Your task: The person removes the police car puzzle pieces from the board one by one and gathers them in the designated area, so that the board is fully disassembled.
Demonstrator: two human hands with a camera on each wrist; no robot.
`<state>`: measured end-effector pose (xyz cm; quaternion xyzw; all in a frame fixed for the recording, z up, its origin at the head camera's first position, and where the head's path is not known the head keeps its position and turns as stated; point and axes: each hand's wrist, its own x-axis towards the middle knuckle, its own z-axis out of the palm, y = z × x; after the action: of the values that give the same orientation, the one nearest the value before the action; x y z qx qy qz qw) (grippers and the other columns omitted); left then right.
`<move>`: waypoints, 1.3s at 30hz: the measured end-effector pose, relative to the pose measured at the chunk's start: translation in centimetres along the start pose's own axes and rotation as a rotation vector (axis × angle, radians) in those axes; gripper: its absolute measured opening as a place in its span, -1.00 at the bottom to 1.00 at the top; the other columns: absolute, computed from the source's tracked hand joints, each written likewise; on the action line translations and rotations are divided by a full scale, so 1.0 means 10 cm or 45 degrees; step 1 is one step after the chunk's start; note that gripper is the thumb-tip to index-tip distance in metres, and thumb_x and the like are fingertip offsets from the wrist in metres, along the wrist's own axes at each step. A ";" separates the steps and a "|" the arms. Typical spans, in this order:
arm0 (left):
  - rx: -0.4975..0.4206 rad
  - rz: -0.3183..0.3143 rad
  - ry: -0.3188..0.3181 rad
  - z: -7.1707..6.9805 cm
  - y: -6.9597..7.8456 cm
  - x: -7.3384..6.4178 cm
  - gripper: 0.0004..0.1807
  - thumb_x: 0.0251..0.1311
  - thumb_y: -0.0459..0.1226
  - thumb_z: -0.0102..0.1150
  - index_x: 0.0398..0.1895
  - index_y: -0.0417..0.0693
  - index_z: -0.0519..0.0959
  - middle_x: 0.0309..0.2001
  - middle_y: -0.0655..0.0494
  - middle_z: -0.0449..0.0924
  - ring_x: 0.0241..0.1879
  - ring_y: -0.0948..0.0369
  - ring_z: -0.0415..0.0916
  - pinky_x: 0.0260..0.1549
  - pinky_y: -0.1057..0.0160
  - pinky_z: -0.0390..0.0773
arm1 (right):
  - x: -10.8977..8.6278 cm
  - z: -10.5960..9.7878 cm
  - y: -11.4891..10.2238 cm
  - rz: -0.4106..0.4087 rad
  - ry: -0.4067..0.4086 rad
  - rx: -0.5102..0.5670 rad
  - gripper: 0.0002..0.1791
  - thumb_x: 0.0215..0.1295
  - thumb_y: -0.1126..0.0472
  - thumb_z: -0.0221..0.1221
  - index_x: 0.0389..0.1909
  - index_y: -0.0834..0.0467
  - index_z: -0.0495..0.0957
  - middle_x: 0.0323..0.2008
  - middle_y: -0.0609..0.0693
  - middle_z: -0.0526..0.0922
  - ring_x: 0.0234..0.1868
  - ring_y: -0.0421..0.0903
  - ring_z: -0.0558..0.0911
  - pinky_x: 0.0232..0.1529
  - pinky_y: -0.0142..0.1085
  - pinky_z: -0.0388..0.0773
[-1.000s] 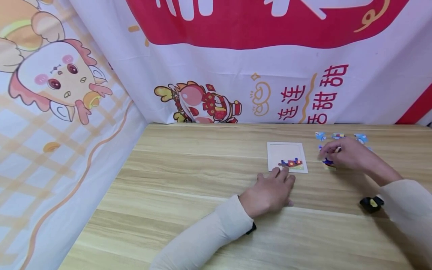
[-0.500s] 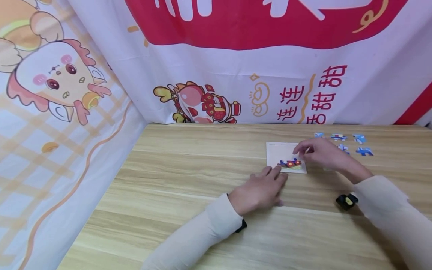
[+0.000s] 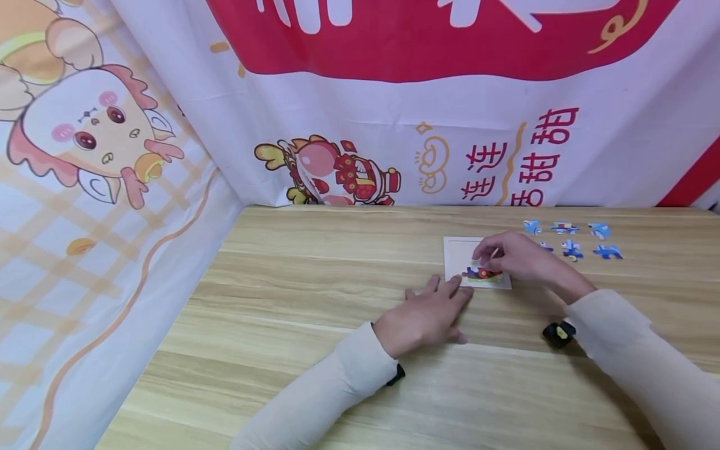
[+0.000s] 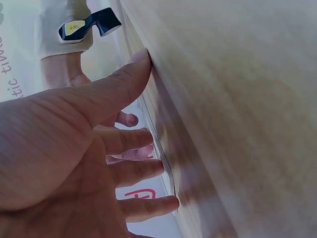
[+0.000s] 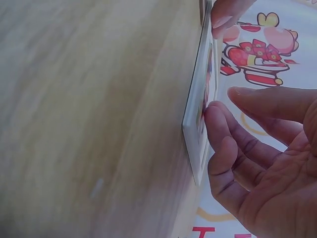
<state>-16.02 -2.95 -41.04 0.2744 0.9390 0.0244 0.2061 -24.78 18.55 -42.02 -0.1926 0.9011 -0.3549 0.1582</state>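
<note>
A square white puzzle tray (image 3: 455, 256) lies on the table, with a joined strip of jigsaw (image 3: 484, 274) showing red and blue shapes along its near side. My left hand (image 3: 422, 315) rests at the tray's near left edge, fingers spread and fairly straight, the fingertips touching the rim. Over the tray, my right hand (image 3: 514, 256) has its fingers bent down to the strip and holds a small puzzle piece, mostly hidden by the fingertips. In the right wrist view the right hand (image 5: 267, 153) touches the picture surface with a fingertip; the thumb sits just above.
Several loose puzzle pieces (image 3: 599, 230) lie in two rows right of the tray, near the table's back edge. A printed cloth (image 3: 349, 112) hangs behind the wooden table (image 3: 315, 275), and another patterned cloth (image 3: 185, 262) hangs at its left.
My right hand has moved left from the loose pieces to above the tray, its fingertips now at the joined strip. The left hand has shifted slightly left along the tray's near edge.
</note>
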 end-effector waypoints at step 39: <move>-0.015 -0.032 -0.014 0.01 -0.01 -0.01 -0.10 0.33 0.15 0.28 0.68 0.31 0.14 0.72 0.25 -0.07 0.69 -0.04 -0.07 0.32 -0.45 0.36 | 0.10 0.03 0.02 0.069 -0.148 0.066 -0.64 0.40 0.50 0.03 -0.01 0.23 0.74 -0.19 0.08 0.65 -0.11 0.00 0.52 -0.08 -0.21 0.44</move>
<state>-15.99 -3.09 -41.12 0.2616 0.9410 0.0256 0.2133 -25.58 18.04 -42.48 -0.1842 0.8858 -0.3618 0.2247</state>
